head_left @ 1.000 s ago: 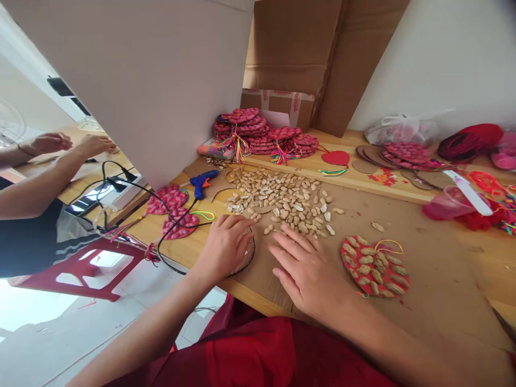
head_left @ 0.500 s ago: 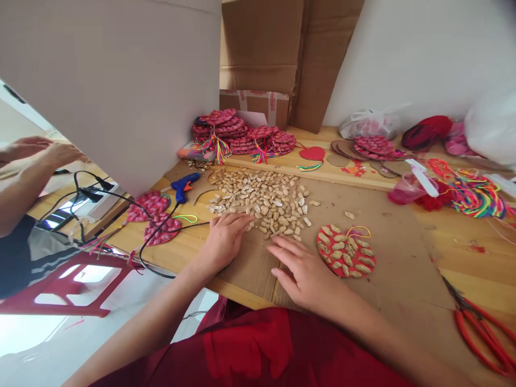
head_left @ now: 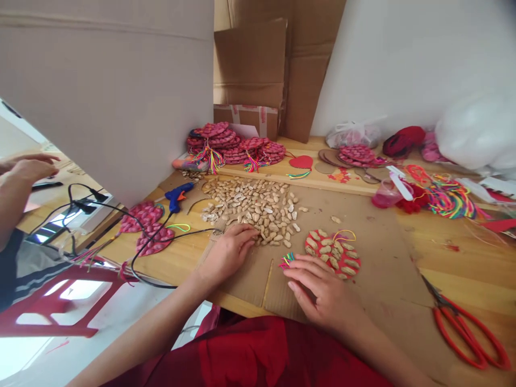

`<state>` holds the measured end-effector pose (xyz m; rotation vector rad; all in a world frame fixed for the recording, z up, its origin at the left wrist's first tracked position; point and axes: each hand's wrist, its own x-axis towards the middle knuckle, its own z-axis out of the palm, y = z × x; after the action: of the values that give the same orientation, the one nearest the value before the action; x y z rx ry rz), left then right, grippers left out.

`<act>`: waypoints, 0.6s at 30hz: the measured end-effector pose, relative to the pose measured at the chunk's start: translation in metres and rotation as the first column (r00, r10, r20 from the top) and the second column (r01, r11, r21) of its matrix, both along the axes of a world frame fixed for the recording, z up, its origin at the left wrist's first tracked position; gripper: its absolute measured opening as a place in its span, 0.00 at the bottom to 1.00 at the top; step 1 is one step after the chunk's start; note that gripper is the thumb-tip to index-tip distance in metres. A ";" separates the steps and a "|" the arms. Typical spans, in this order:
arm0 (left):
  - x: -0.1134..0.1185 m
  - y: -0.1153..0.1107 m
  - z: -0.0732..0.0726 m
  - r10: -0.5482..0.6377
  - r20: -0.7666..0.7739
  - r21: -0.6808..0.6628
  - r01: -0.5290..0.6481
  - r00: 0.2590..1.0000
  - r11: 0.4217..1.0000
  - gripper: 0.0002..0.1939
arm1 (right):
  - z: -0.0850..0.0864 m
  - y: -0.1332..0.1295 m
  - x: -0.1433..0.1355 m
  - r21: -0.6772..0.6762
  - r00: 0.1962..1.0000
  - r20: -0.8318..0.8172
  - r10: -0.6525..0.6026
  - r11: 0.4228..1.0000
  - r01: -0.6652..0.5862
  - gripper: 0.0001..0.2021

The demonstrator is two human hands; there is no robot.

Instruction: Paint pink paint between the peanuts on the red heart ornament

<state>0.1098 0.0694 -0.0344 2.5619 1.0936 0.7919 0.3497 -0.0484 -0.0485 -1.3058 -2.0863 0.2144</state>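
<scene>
My left hand [head_left: 233,251] is at the near edge of a pile of peanuts [head_left: 264,201]. Its fingers are bent and drawn together, the tips against the peanuts; whatever they hold is hidden. My right hand [head_left: 324,285] lies palm down with its fingers stretched out. It partly covers the near left edge of a red disc [head_left: 328,242] with peanuts set on it and a yellow loop at its top. Beside the right fingertips a multicoloured tassel [head_left: 287,260] shows. Brown cardboard [head_left: 374,252] lies under the disc and the pile.
A blue glue gun [head_left: 177,197] with a black cord lies left, near pink discs [head_left: 155,240]. Red-handled scissors [head_left: 463,328] are at right. Stacked pink discs [head_left: 229,148], a pink cup [head_left: 382,194] and coloured strings [head_left: 451,199] stand behind. Another person's hand [head_left: 30,166] shows far left.
My right hand has moved up to the peanut disc's near edge, and a tassel shows by its fingertips. My left hand's fingers are more bent at the pile. The view has shifted slightly.
</scene>
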 end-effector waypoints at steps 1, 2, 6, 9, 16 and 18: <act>0.003 -0.001 0.002 0.000 0.011 0.008 0.000 1.000 1.000 0.14 | 0.000 -0.003 0.002 0.002 1.000 -0.009 0.010 1.000 -0.010 0.12; 0.006 -0.003 0.003 -0.002 0.026 0.016 0.001 1.000 1.000 0.14 | 0.000 -0.007 0.003 0.001 0.999 -0.019 0.033 0.999 -0.033 0.11; 0.018 -0.017 0.005 -0.103 0.074 0.014 0.102 0.992 0.995 0.14 | 0.003 -0.022 0.009 -0.028 0.987 -0.086 0.140 0.989 -0.142 0.09; 0.029 -0.031 0.005 -0.217 0.049 -0.029 0.218 0.975 0.975 0.11 | 0.009 -0.035 0.014 -0.150 0.958 -0.257 0.127 0.974 -0.169 0.11; 0.062 -0.052 0.014 -0.488 0.088 -0.142 0.496 0.868 0.857 0.11 | 0.004 -0.073 0.023 -0.443 0.683 -0.677 -0.273 0.893 -0.082 0.15; 0.072 -0.058 0.022 -0.494 0.215 -0.295 0.538 0.843 0.790 0.12 | 0.003 -0.079 0.027 -0.447 0.591 -0.737 -0.329 0.893 -0.060 0.18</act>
<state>0.1820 0.0119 -0.0124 2.2930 0.3942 0.5474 0.3770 -0.1276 -0.0455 -1.2585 -1.1568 1.0509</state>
